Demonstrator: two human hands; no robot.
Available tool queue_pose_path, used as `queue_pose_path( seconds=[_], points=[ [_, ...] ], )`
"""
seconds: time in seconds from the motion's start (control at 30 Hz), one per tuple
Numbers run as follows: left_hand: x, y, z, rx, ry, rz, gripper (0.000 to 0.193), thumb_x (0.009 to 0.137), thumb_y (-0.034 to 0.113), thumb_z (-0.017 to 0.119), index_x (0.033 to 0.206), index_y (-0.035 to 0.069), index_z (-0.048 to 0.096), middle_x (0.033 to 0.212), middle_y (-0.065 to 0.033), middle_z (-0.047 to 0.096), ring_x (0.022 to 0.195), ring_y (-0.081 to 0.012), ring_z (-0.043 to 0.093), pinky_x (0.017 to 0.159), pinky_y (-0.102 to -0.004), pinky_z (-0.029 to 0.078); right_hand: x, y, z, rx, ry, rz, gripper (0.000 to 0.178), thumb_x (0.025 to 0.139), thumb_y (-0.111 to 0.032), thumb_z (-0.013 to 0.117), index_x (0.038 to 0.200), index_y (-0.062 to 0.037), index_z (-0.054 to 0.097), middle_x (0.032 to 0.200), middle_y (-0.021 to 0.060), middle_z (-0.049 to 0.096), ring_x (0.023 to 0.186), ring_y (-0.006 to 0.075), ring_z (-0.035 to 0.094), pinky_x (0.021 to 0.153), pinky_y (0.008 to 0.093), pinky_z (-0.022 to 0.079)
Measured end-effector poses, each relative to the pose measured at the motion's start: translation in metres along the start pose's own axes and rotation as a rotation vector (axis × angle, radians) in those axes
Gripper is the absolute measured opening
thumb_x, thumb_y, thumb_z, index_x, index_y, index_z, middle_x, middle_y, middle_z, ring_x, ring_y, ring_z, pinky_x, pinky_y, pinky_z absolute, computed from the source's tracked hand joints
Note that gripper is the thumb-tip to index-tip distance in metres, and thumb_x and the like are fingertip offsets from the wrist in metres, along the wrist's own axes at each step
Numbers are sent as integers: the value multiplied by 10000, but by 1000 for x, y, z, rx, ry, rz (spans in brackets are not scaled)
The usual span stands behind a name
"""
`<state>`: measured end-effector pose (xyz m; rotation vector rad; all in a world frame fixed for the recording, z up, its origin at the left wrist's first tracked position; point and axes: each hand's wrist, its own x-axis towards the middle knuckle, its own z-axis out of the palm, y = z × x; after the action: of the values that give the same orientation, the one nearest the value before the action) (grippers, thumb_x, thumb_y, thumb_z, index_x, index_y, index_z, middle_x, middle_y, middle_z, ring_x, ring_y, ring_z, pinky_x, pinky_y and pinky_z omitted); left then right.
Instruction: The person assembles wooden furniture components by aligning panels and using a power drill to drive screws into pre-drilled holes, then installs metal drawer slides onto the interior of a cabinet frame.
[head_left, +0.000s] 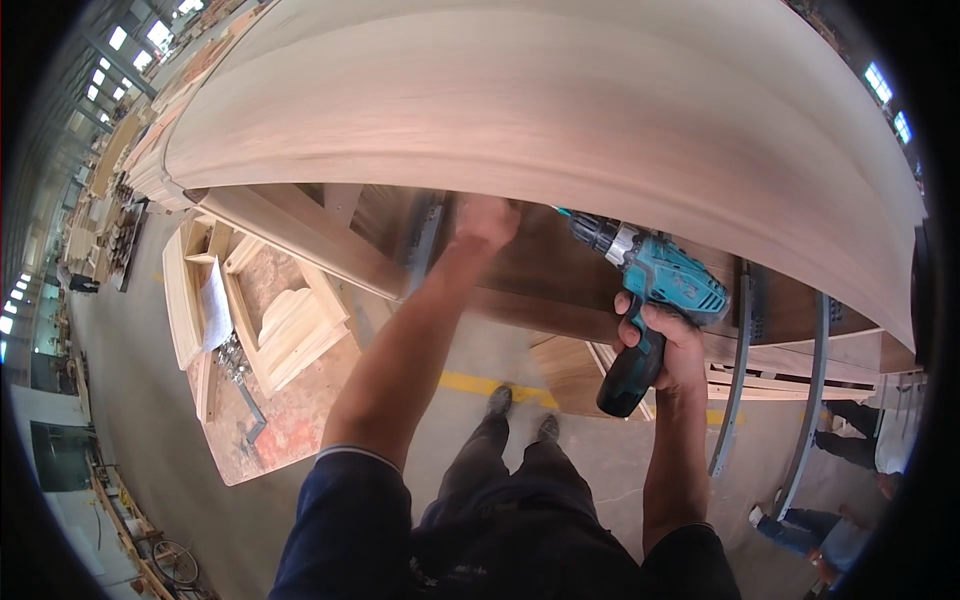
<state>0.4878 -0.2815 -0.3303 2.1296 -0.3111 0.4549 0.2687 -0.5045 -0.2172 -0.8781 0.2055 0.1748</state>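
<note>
My right hand (675, 345) is wrapped round the grip of a teal and black cordless drill (672, 278). The drill's chuck points up and left into the opening of a wooden cabinet (540, 100), below its large pale top. My left hand (487, 222) reaches into the same opening, left of the chuck; motion smears it and its fingers cannot be made out. Just left of that hand, a metal drawer slide (427, 238) runs along the inside of the cabinet. To the right of the drill, two long metal drawer slides (733, 385) stick out toward me.
At the left, a board-topped surface (290, 440) bears wooden frame pieces (300, 335), a paper sheet (215, 305) and a pile of small metal parts (235, 360). A yellow floor line (470, 383) passes by my feet. Other people (810, 535) are at the lower right.
</note>
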Motion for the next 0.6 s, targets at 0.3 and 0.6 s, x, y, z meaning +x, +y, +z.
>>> queue_pose_path(
  seconds=[0.3, 0.6],
  points=[
    [38, 17, 31, 549, -397, 35, 264, 968, 217, 493, 1175, 88, 594, 1111, -133, 638, 1028, -267, 628, 812, -361, 543, -35, -7, -29, 44, 124, -53, 357, 814, -130, 707, 1125, -3, 588, 960, 132, 656, 653, 179, 628, 593, 360, 549],
    [31, 37, 21, 769, -558, 49, 283, 972, 201, 446, 1176, 93, 609, 1127, -150, 676, 1043, -303, 657, 873, -394, 549, -28, 6, -17, 34, 110, -1, 330, 805, -134, 710, 1089, 4, 614, 946, 120, 669, 656, 175, 635, 590, 355, 559]
  ],
)
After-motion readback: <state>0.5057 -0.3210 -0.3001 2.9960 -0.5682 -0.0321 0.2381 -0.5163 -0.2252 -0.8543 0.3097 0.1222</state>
